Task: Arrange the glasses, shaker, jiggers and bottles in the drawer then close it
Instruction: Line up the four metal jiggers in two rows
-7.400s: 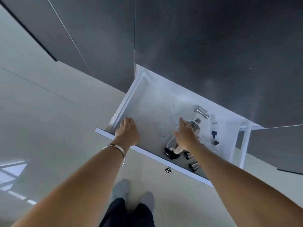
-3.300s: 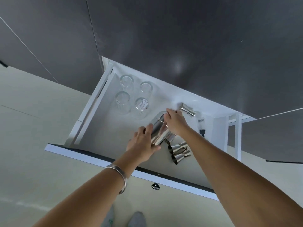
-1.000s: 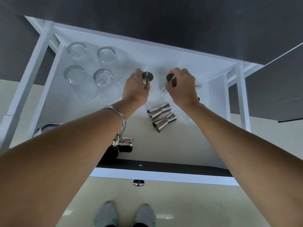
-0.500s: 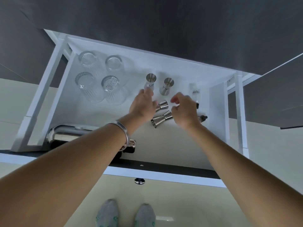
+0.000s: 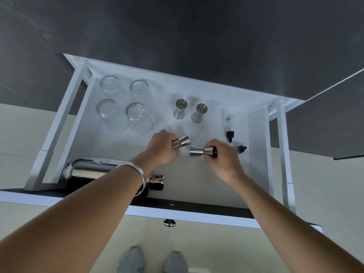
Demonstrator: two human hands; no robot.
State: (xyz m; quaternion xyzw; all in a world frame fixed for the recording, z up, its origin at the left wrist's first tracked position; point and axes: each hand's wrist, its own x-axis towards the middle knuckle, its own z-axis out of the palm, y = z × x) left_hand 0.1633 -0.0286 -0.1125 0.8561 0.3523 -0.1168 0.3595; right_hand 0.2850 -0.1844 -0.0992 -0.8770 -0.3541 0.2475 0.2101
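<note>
The white drawer (image 5: 256, 138) stands pulled out below me. Several ribbed glasses (image 5: 110, 113) stand grouped at its back left. Two steel jiggers (image 5: 180, 108) stand upright side by side at the back middle. My left hand (image 5: 160, 148) grips a third jigger (image 5: 182, 141) lying sideways. My right hand (image 5: 222, 160) grips a fourth jigger (image 5: 199, 150), also sideways, close beside the third. The steel shaker (image 5: 88, 171) lies on its side at the front left, partly behind my left forearm. A small clear bottle (image 5: 228, 123) with a black cap lies at the right; a second bottle (image 5: 241, 149) peeks out behind my right hand.
The drawer's front panel (image 5: 197, 212) carries a round metal knob (image 5: 169, 222). Dark cabinet fronts (image 5: 197, 36) rise behind the drawer. White side rails (image 5: 283, 146) frame it. My socked feet (image 5: 153, 261) stand on the pale floor.
Half a second ago both hands hovered over the two lying jiggers; now each hand has closed on one. One second ago the hands were setting the other two jiggers upright at the back.
</note>
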